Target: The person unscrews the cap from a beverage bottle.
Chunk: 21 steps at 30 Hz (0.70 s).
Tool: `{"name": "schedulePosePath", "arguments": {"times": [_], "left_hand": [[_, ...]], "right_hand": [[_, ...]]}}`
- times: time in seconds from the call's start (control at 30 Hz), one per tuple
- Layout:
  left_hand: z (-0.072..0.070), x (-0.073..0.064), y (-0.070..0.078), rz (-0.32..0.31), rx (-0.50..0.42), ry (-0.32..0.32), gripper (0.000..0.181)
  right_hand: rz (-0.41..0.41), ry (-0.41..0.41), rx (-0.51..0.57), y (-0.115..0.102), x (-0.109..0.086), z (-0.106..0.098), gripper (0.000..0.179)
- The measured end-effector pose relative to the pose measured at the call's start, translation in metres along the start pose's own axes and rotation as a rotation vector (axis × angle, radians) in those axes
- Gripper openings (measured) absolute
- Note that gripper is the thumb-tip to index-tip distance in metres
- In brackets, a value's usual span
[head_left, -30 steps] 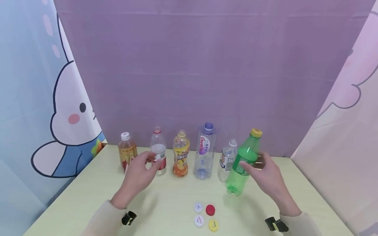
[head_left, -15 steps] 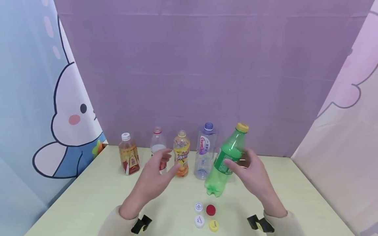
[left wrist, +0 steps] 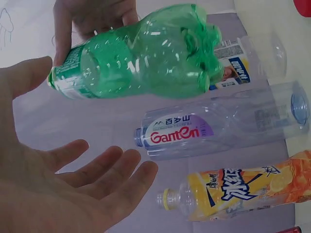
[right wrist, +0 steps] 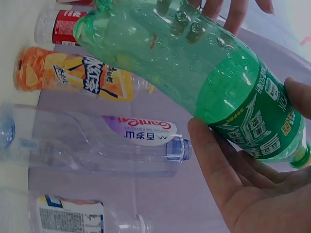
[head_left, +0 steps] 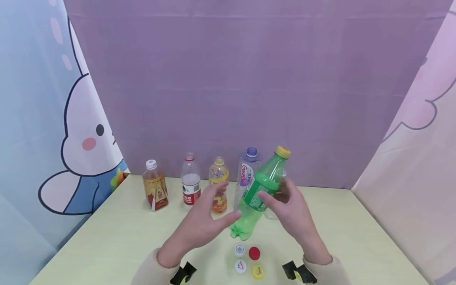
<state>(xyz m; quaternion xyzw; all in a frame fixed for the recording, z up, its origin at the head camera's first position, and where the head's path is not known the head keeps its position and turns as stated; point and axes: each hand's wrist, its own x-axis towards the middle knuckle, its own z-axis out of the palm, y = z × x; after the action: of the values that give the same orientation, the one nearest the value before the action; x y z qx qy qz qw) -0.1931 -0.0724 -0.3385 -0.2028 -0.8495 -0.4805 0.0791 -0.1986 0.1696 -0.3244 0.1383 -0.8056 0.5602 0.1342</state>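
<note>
A green plastic bottle [head_left: 264, 183] with a yellow cap [head_left: 282, 152] is tilted, its base toward the lower left. My right hand [head_left: 293, 213] grips it round the green label, as the right wrist view [right wrist: 257, 189] also shows. Beside the bottle's base is my left hand [head_left: 203, 225], fingers spread and holding nothing. In the left wrist view that hand [left wrist: 73, 179] has its thumb tip close to the bottle's label end. Below the bottle, several loose caps lie on the table: two white [head_left: 240, 266], one red cap [head_left: 254, 253] and one yellow cap [head_left: 258, 272].
Along the back stand an amber capped bottle [head_left: 155, 190], a red-and-white labelled bottle [head_left: 190, 186], an orange-labelled bottle [head_left: 219, 202] and a bluish Ganten bottle [head_left: 246, 172]. A small clear bottle [right wrist: 73, 213] is partly hidden behind the right hand. A purple cloth [head_left: 228, 87] hangs behind.
My right hand has carried the green bottle leftward, and it leans more. My left hand has moved right toward the bottle's base, fingers spread. The caps have stayed put.
</note>
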Motion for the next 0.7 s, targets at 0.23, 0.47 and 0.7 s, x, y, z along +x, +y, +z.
{"name": "schedulePosePath", "arguments": {"times": [0.23, 0.47, 0.7], "left_hand": [[0.007, -0.001, -0.001, 0.008, 0.022, -0.074, 0.081], [0.012, -0.001, -0.001, 0.039, -0.043, -0.118, 0.083], [0.013, -0.002, 0.001, 0.058, -0.056, -0.141, 0.083]], "right_hand": [[-0.022, -0.042, 0.086, 0.003, -0.002, 0.006, 0.058], [-0.065, -0.085, 0.155, -0.001, -0.005, 0.01, 0.056], [-0.091, -0.089, 0.148, -0.001, -0.007, 0.013, 0.056]]}}
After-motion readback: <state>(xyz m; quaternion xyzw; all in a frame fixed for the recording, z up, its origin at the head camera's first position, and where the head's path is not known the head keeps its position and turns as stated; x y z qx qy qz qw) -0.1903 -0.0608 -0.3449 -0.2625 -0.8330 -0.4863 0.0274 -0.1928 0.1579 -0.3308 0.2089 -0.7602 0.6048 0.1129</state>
